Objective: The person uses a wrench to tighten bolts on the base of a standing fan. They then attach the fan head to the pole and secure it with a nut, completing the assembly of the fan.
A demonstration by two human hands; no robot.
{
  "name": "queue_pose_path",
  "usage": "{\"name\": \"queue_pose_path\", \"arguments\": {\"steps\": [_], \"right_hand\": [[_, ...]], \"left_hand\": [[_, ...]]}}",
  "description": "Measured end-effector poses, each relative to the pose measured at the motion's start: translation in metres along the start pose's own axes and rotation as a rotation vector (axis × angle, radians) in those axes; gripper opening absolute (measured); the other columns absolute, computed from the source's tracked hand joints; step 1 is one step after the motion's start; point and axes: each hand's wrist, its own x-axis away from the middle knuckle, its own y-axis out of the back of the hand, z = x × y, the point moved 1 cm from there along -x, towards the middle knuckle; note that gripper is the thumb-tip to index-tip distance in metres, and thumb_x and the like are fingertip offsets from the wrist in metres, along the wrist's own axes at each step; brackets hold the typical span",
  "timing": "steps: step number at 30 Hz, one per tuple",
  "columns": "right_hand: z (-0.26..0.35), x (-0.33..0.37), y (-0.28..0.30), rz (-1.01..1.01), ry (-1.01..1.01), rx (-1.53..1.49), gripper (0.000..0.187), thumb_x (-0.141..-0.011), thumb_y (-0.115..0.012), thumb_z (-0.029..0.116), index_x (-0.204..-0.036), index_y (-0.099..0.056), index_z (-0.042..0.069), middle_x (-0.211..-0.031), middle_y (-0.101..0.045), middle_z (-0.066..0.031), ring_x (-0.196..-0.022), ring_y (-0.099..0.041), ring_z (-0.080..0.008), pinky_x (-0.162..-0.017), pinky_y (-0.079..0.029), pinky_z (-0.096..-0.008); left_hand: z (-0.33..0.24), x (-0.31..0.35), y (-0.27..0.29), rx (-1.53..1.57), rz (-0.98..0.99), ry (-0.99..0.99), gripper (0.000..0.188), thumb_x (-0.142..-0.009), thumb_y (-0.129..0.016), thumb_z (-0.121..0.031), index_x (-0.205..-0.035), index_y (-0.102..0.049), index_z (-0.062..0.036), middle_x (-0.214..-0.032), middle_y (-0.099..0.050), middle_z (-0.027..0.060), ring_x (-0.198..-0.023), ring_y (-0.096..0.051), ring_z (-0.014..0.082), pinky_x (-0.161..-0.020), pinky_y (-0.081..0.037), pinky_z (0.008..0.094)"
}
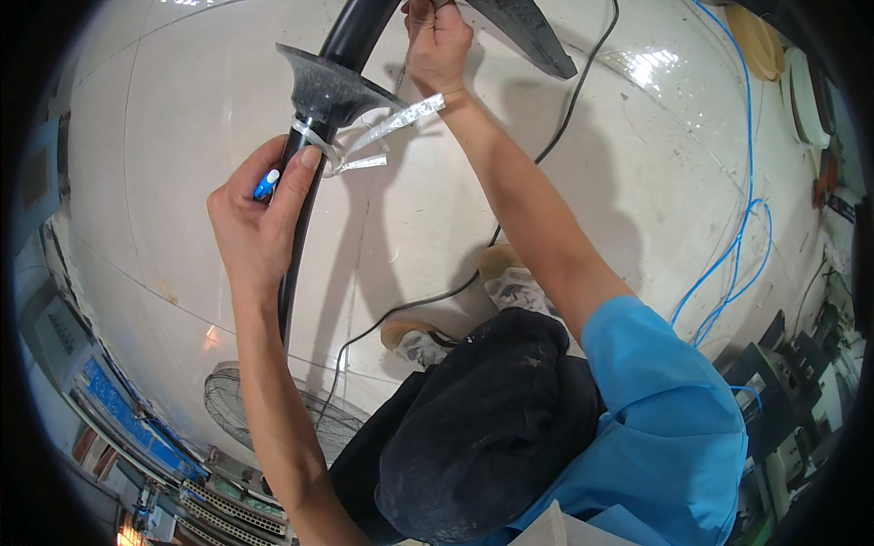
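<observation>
A long black pole [355,41] slants through the upper left of the view, with a flared black collar [328,86] around it. Just below the collar, silvery-white tape [398,125] is wound about the pole, its loose ends sticking out to the right. My left hand [259,205] is closed around the pole there, thumb by the tape. A small blue object with a white tip [266,186], perhaps a pen, shows between its thumb and fingers. My right hand [440,50] is closed at the top edge, near a black curved leg [523,36]; what it grips is cut off.
A round wire fan guard [228,400] lies at the pole's lower end. A black cable [572,114] crosses the pale tiled floor [173,155] past my shoes [510,282]. Blue cable [749,146] runs down the right. Equipment [783,382] stands at the lower right.
</observation>
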Motion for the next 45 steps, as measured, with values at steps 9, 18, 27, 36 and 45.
{"name": "queue_pose_path", "arguments": {"steps": [9,18,27,36,45], "right_hand": [[-0.005,0.016,-0.034,-0.088,-0.144,-0.24,0.034,-0.109,-0.058,0.028,-0.091,-0.063,0.0,-0.072,-0.065,-0.0071,-0.065,-0.06,-0.0146,-0.062,-0.049,-0.0328],[-0.024,0.021,-0.073,-0.131,0.04,0.124,0.028,-0.109,-0.057,0.029,-0.111,-0.059,0.001,-0.079,-0.059,-0.0078,-0.072,-0.056,-0.0138,-0.063,-0.044,-0.0323],[0.041,0.005,0.042,0.255,-0.319,0.15,0.036,-0.108,-0.054,0.033,-0.099,-0.063,0.0,-0.067,-0.065,-0.0098,-0.062,-0.066,-0.0226,-0.063,-0.052,-0.0402],[0.051,-0.022,0.068,0.374,-0.018,0.382,0.033,-0.106,-0.059,0.029,-0.097,-0.06,-0.002,-0.076,-0.068,-0.0249,-0.074,-0.068,-0.0462,-0.068,-0.053,-0.0516],[0.064,-0.03,0.072,0.455,-0.093,0.488,0.022,-0.107,-0.054,0.021,-0.106,-0.057,0.0,-0.091,-0.067,-0.033,-0.089,-0.065,-0.0552,-0.074,-0.047,-0.0617]], "left_hand": [[-0.002,0.0,0.0,-0.034,-0.001,-0.015,0.035,-0.094,-0.081,-0.028,-0.107,-0.077,0.0049,-0.077,-0.067,0.001,-0.071,-0.053,0.0072,-0.063,-0.044,0.0229],[-0.002,-0.002,0.0,-0.021,0.016,-0.034,0.034,-0.095,-0.08,-0.027,-0.106,-0.077,0.0049,-0.077,-0.066,0.0012,-0.07,-0.052,0.0073,-0.063,-0.044,0.0236],[0.003,-0.002,-0.001,-0.014,-0.002,-0.03,0.037,-0.093,-0.081,-0.032,-0.103,-0.077,0.0039,-0.069,-0.061,0.0004,-0.066,-0.05,0.0073,-0.06,-0.043,0.0243],[0.002,-0.004,-0.001,-0.056,-0.012,-0.052,0.042,-0.093,-0.081,-0.037,-0.105,-0.078,0.0035,-0.067,-0.06,0.0003,-0.064,-0.052,0.0075,-0.059,-0.043,0.0248],[0.006,-0.003,-0.002,-0.005,-0.011,-0.057,0.046,-0.092,-0.081,-0.041,-0.106,-0.079,0.0032,-0.067,-0.062,0.0007,-0.063,-0.053,0.0077,-0.057,-0.043,0.0248]]}}
